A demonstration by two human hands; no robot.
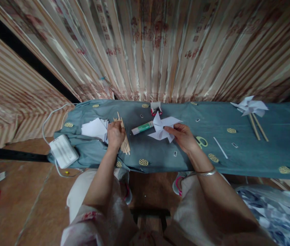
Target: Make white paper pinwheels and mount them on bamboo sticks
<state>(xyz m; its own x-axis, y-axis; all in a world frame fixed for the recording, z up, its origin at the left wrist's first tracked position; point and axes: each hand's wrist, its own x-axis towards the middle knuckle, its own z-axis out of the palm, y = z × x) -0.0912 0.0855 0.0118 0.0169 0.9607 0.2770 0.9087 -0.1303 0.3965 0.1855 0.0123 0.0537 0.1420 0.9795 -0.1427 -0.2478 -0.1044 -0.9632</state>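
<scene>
My right hand (183, 136) pinches a white folded paper pinwheel (163, 128) near its centre, with the blades fanning out to the left. My left hand (115, 135) is closed over a bundle of thin wooden sticks (126, 145) lying on the cloth; its fingertips are partly hidden, so how many sticks it grips is unclear. Beside that hand on the left sits a stack of white paper pieces (93, 128). A glue stick (143, 127) with a green label lies between the two hands. Just behind the pinwheel stands a small open box (156, 109) with dark bits inside.
Scissors with light green handles (202, 141) lie partly behind my right wrist, near a white paper strip (220, 147). Pinwheels on sticks (251, 108) rest at the right. A white power strip (64, 151) with a cable occupies the table's left end. A striped curtain (155, 61) hangs behind.
</scene>
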